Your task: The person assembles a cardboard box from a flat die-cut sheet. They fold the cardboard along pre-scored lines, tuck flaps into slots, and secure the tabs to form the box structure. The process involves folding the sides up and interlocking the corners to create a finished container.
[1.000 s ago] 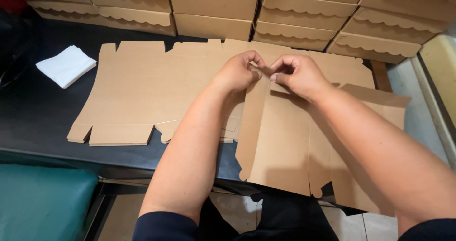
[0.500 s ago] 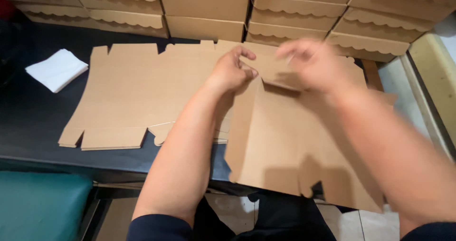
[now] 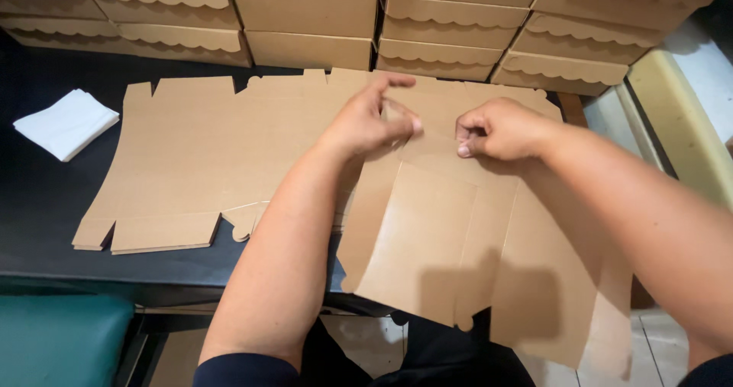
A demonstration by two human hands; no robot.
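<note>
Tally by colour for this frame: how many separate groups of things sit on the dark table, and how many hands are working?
Brown cardboard groups: 3 – the box blank being folded, the pile of flat blanks, the stacked folded boxes
White: 1 – the folded white cloth
Hands: 2 – left hand, right hand, both pinching the blank's upper edge
Total: 6

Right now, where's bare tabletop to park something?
Free: dark table between the white napkin stack and flat cardboard blanks, plus the front strip below them. Crowded: folded boxes along the back; both hands working the cardboard piece at right.
</note>
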